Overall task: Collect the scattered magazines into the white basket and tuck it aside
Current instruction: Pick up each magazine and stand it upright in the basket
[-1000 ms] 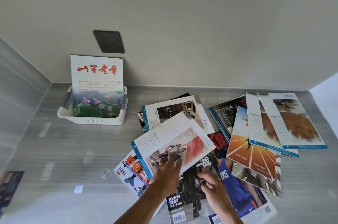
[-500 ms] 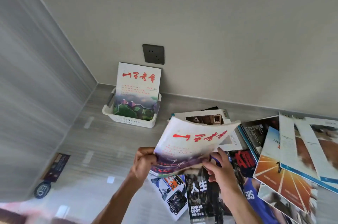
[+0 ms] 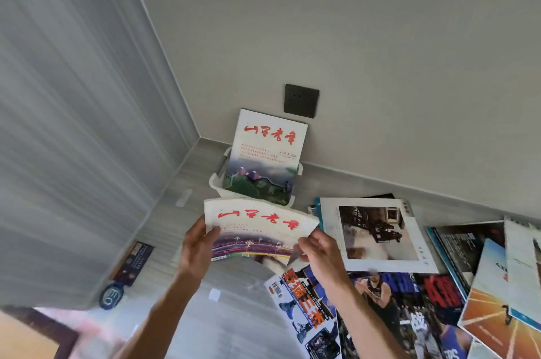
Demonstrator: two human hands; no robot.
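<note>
Magazine (image 3: pixel 257 227) with red title held bowed in mid-air, near side of white basket (image 3: pixel 218 183); left hand (image 3: pixel 194 250) and right hand (image 3: pixel 320 247) fingers clamped on its side edges; should straighten it, slide upright in front of the magazine already standing (image 3: pixel 268 153) there.

basket (image 3: pixel 216 183) mostly hidden behind held mag (image 3: pixel 257 227) | right-side mags (image 3: pixel 497 285) cut by edge | left wall blurred
</note>
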